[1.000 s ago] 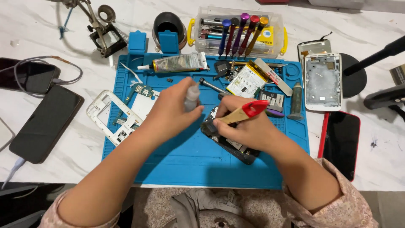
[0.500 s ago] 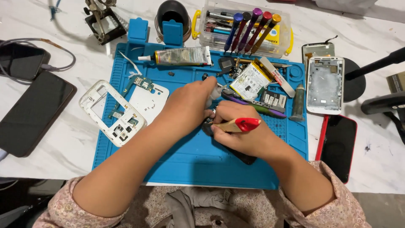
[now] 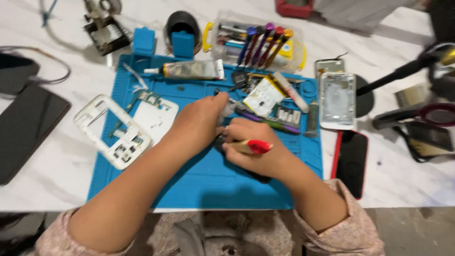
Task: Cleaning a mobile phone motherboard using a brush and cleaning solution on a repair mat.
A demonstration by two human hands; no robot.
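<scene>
At the far left of the white tabletop (image 3: pixel 57 180) lies a dark phone (image 3: pixel 26 130), face up, with a cable looping above it. Just right of it begins the blue work mat (image 3: pixel 189 185), and on the mat's left part rests a white phone frame (image 3: pixel 113 130), tilted, with a small circuit board at its upper edge. A tube of glue (image 3: pixel 189 70) lies along the mat's top edge.

Near the mat's middle, the left hand (image 3: pixel 199 123) rests palm down, its fingers curled and pressed onto a small dark phone part (image 3: pixel 219 141) that is mostly hidden beneath both hands; whether they pinch it cannot be told. Touching it from the right, the right hand (image 3: pixel 256 154) has its fingers closed around a tool with a red handle (image 3: pixel 253 147), the handle pointing right, the tip hidden at the dark part.

Beyond the hands lie a white battery (image 3: pixel 264 97) and a purple-handled tool (image 3: pixel 265 122). Above, a clear box (image 3: pixel 256 42) holds coloured screwdrivers. Further right, a white phone back shell (image 3: pixel 337 100) lies at the mat's edge, and below it a dark phone with a red rim (image 3: pixel 350 163) sits on the tabletop.
</scene>
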